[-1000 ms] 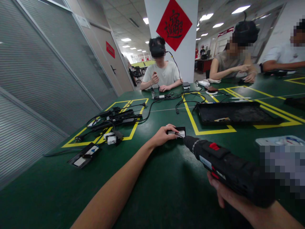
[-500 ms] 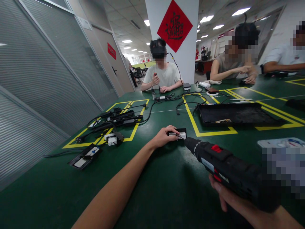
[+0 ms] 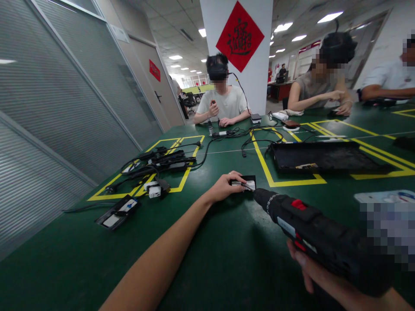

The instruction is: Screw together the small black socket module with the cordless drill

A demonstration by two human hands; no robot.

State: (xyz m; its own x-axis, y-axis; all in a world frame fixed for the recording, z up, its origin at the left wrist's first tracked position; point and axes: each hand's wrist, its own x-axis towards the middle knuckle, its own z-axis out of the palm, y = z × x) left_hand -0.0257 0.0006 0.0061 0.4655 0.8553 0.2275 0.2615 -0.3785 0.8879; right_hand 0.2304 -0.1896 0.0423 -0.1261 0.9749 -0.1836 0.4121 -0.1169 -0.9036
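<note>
My left forearm (image 3: 168,255) is bare along all of its visible length, and my left hand (image 3: 223,188) wears one thin, pale ring (image 3: 229,173) on a finger. Of my right hand (image 3: 309,276) only some bare fingers and the wrist behind them show.

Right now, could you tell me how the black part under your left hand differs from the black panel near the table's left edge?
The black part is pinned by the left hand, with the drill pointed at it; the black panel lies untouched. The part looks shorter; the panel is longer and shows a blue patch. Both are black and lie on the green table.
</note>
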